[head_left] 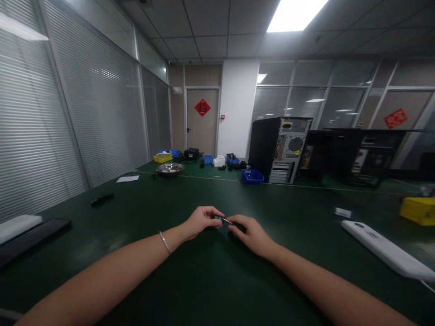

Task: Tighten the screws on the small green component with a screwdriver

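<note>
left hand [200,222] pinches a small green piece [218,218]. just beside it, right hand [253,233] pinches a thin rod [226,221]; steady fingers seem needed.

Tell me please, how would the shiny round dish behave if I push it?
The dish is probably stiff, as it looks metallic. Its shiny surface may feel slippery. Wide and low, it would likely slide before tipping.

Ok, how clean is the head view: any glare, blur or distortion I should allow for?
Head view: ceiling light burnt out to white, streaks reflected in the glass; table dim, with a soft sheen by the yellow box; wide-angle stretch towards the edges; the small part in the left hand too soft to make out.
</note>
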The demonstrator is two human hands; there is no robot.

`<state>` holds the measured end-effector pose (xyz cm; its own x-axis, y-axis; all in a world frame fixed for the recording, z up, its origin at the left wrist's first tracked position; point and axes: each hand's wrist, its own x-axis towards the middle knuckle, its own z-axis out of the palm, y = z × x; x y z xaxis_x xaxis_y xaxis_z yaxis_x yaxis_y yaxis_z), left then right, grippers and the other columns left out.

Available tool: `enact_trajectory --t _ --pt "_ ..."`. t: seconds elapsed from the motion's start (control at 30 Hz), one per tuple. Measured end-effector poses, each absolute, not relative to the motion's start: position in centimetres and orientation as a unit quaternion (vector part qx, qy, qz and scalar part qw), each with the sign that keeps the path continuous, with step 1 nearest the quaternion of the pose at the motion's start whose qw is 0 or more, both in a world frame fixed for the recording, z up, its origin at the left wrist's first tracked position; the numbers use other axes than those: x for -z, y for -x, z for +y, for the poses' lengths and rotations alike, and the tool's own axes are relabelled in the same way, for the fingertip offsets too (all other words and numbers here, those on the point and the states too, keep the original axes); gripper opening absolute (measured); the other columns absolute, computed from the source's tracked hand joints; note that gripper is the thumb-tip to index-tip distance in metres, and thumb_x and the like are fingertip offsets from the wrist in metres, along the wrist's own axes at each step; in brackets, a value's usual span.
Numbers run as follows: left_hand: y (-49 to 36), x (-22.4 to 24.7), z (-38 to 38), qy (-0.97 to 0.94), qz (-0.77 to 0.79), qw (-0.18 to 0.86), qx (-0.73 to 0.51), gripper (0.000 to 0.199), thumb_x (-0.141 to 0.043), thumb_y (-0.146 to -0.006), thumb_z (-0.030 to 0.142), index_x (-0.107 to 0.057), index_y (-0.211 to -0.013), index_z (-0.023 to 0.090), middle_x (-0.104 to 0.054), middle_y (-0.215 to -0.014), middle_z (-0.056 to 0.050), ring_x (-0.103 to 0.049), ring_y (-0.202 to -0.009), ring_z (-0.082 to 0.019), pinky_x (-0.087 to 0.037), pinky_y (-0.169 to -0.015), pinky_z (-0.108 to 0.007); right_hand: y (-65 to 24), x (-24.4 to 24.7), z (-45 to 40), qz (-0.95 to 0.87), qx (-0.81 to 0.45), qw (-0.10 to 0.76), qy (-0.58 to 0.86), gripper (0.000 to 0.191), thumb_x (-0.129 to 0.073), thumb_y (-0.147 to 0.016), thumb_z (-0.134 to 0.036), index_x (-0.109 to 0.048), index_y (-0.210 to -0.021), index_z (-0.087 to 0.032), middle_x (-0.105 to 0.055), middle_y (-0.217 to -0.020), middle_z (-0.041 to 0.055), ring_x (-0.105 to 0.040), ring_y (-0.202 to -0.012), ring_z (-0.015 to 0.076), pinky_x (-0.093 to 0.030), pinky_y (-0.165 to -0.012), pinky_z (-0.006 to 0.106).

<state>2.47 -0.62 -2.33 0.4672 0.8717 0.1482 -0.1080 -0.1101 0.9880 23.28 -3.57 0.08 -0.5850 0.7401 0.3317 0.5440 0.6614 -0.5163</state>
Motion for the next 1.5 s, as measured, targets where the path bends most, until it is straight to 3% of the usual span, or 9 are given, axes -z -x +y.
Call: enact_trajectory --t 0.27,0.7,1.5 --pt "-2.36 2.30 -0.56 -0.600 0.306 0.618 -0.405 0.033 -0.071 -0.064 0.020 -0.062 -0.094 0.010 -0.066 -0.076 -0.007 -0.062 -0.069 -0.014 -0.047 -0.073 -0.033 -23.40 -0.31 -3.71 -0.869 -0.201 0.270 0.363 0.027 -0.044 -0.086 -0.032 -0.059 -0.108 -0.023 -0.063 -0.101 0.0030 -0.056 -0.091 0.0181 -0.043 -0.079 0.028" --pt "-2.35 2.28 -0.90 -0.650 0.323 0.548 -0.415 0.030 -0.072 -0.062 0.018 -0.061 -0.090 0.013 -0.064 -0.091 -0.007 -0.061 -0.080 -0.016 -0.046 -0.073 -0.031 -23.25 -0.08 -3.80 -0.870 -0.169 0.250 0.391 0.028 -0.043 -0.086 -0.032 -0.059 -0.108 -0.024 -0.063 -0.101 0.0039 -0.056 -0.091 0.0193 -0.043 -0.079 0.031" --pt "-2.14 1.83 -1.06 -0.625 0.323 0.594 -0.390 0.034 -0.074 -0.060 0.019 -0.062 -0.091 0.010 -0.067 -0.080 -0.006 -0.060 -0.065 -0.012 -0.045 -0.064 -0.027 -23.37 -0.53 -4.11 -0.882 -0.183 0.251 0.356 0.027 -0.044 -0.087 -0.030 -0.060 -0.108 -0.024 -0.064 -0.100 0.0031 -0.057 -0.090 0.0178 -0.043 -0.079 0.029"
